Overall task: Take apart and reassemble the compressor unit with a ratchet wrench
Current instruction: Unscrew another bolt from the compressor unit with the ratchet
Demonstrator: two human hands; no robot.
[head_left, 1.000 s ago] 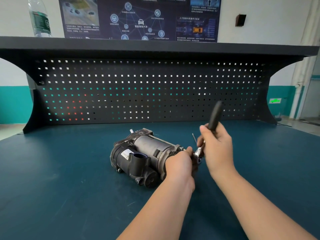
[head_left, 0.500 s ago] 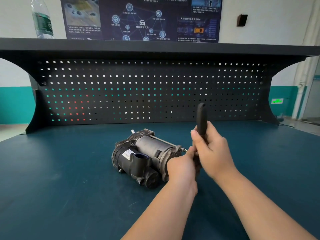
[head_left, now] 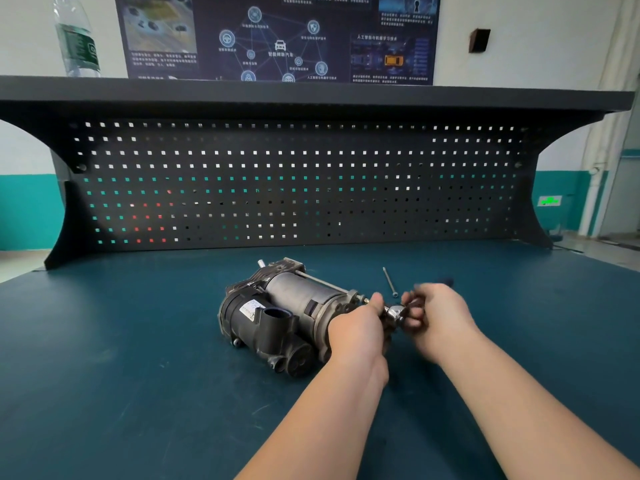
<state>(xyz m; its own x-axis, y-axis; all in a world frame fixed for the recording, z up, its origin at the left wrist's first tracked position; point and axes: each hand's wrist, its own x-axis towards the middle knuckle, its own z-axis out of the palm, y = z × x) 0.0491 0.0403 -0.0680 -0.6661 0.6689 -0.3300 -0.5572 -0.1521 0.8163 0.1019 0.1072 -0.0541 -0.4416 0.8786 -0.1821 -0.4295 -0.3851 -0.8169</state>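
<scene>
We worked at a blue-green bench top [head_left: 138,341] w/ a black pegboard [head_left: 294,181] at the back. The compressor unit [head_left: 280,317] lay on its side near the middle of the bench, black motor end toward the left, grey cylinder in the middle, and the end plate facing right toward our hands.

Our left hand [head_left: 356,332] sat against the right end of the compressor, fingers curled over the end plate; thumb & forefinger seemed to reach toward the socket end of the ratchet wrench [head_left: 396,312], but we couldn't tell if they actually pinched it. Our right hand [head_left: 440,317] was just right of that, fingers curled round the ratchet's handle right behind the chrome head. That hand was motion-blurred, so finger detail was unclear. A dark tip of the handle [head_left: 446,281] poked out past the hand on the far side. The chrome head pointed left, in line w/ the long thru-bolt [head_left: 322,280] along the top of the cylinder, close to the bolt end at the plate.

One loose long bolt [head_left: 389,281] lay on the bench just behind our hands, apart from the compressor.

Above the pegboard, a shelf [head_left: 311,93] held a plastic water bottle [head_left: 78,39] at far left. A dark poster [head_left: 277,36] w/ car graphics hung on the wall behind.
</scene>
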